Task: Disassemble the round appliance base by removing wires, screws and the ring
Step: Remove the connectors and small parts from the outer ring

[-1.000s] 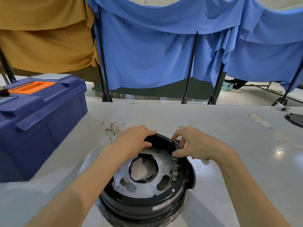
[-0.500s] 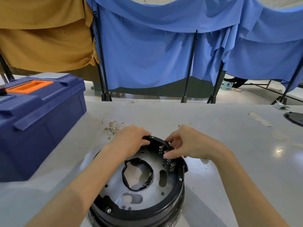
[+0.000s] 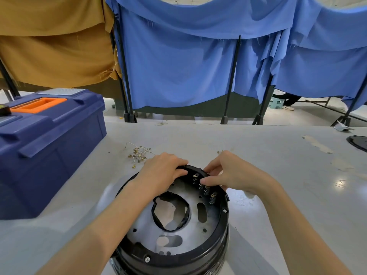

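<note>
The round black appliance base [image 3: 174, 253] stands on the table close to me, with a grey metal plate [image 3: 178, 231] inside its black ring [image 3: 224, 219]. Screws [image 3: 147, 259] sit in the ring. A row of small metal terminals [image 3: 206, 190] runs along the plate's far right. My left hand [image 3: 162, 173] grips the ring's far edge, fingers curled over it. My right hand [image 3: 230, 173] curls around the far right rim, thumb pressing by the terminals. Its fingertips are hidden behind the rim.
A blue toolbox [image 3: 45, 143] with an orange handle stands at the left. Loose wires with gold terminals [image 3: 139, 153] lie just beyond my left hand. A dark round part [image 3: 358, 141] sits at the table's right edge. Blue and ochre cloths hang behind.
The base has turned, carrying the terminal row from the right side round towards the far edge. Both hands stayed on the far rim.
</note>
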Action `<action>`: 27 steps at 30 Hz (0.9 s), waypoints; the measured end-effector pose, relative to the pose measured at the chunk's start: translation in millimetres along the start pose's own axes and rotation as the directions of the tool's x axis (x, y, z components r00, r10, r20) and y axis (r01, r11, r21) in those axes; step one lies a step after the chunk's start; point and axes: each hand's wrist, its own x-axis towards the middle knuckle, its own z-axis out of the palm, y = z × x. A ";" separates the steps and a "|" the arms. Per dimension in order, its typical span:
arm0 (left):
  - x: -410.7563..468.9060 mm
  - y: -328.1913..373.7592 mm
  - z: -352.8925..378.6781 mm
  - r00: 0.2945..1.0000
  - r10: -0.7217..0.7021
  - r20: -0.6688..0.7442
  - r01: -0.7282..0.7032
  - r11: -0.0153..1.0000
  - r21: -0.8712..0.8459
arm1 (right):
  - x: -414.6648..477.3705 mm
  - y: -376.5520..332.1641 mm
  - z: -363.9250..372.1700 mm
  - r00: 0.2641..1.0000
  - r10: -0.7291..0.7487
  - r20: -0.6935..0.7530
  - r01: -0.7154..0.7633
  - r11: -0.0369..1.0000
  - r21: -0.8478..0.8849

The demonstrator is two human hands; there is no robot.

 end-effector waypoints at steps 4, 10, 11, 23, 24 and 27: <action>1.9 4.1 -1.4 0.999 0.002 0.041 -0.001 1.000 -0.010 | -0.7 1.2 -0.7 1.000 0.021 -0.005 -0.020 0.998 0.059; -7.1 19.6 0.3 0.973 0.145 -0.181 -0.123 0.984 0.129 | 6.8 3.9 5.9 0.996 0.000 -0.087 0.000 1.000 -0.003; -8.5 22.8 -0.7 0.982 0.109 -0.155 -0.097 0.992 0.083 | 8.0 5.1 6.8 0.995 -0.009 -0.097 0.009 1.000 -0.001; -6.8 36.1 14.5 0.999 -0.039 -0.025 0.037 0.995 -0.088 | 19.5 14.8 41.8 0.959 0.082 -0.272 0.054 0.887 0.458; -6.5 36.0 14.1 0.999 -0.034 -0.027 0.031 0.995 -0.091 | 20.3 15.5 43.6 0.952 0.112 -0.285 0.044 0.871 0.490; -5.3 38.5 12.0 0.998 -0.035 -0.043 0.031 0.995 -0.094 | 19.4 15.1 46.1 0.941 0.161 -0.298 0.025 0.843 0.537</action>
